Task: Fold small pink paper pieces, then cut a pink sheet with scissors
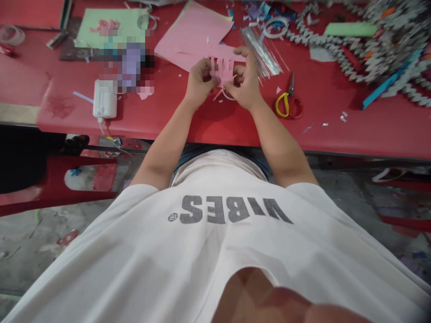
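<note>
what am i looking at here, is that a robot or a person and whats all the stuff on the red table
There is no robot here: these are a person's two bare hands. The single picture comes from a camera worn on the head, looking forward and down, so the white shirt at the bottom is the wearer's own.

The left hand and right hand together hold a piece of pink paper with strips cut in it. Behind it on the red table lie larger pink sheets. To the right are scissors and a bundle of shiny strips; to the left, a white box with a cable and a green sheet. One patch is pixelated.
</note>
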`<state>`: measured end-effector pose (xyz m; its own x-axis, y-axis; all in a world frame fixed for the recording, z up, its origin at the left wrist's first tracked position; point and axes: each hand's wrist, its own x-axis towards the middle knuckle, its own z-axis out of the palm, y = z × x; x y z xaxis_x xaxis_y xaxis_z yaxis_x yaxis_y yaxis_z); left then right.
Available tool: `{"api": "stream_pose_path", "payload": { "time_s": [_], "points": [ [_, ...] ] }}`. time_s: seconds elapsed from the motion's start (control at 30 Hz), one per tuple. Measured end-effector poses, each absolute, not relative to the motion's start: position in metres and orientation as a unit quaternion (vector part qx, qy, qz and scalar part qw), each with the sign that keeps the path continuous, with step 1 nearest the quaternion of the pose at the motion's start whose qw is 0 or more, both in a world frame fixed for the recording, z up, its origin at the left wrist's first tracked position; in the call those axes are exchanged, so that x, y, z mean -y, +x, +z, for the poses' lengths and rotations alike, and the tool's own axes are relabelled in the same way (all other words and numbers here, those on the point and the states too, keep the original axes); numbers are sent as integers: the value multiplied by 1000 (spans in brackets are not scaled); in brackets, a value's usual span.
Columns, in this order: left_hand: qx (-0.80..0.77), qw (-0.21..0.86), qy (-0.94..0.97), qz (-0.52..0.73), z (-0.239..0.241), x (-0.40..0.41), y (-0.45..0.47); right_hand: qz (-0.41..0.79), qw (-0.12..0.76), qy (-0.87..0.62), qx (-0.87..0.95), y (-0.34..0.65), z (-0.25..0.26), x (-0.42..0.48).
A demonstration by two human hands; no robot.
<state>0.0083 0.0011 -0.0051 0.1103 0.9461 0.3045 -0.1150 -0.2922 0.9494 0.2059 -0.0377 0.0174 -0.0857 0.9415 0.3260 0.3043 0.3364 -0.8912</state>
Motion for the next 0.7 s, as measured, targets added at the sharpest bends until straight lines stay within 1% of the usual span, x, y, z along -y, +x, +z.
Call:
{"api": "stream_pose_path", "payload": {
  "time_s": [0.13, 0.2, 0.37, 0.57, 0.7],
  "points": [
    [-330, 454, 622, 546, -2, -3, 9, 326, 536, -394, 672, 205, 6, 25],
    [-332, 438, 632, 547, -4, -7, 10, 332, 545, -377, 671, 203, 3, 20],
    [-283, 454, 596, 598, -21, -21, 12, 369, 522, -379, 669, 199, 5, 21],
    [-298, 455, 596, 591, -27, -26, 14, 409, 519, -369, 653, 197, 9, 26],
    [-249, 458, 615, 591, -27, -24, 14, 410, 520, -371, 651, 199, 8, 25]
  ]
}}
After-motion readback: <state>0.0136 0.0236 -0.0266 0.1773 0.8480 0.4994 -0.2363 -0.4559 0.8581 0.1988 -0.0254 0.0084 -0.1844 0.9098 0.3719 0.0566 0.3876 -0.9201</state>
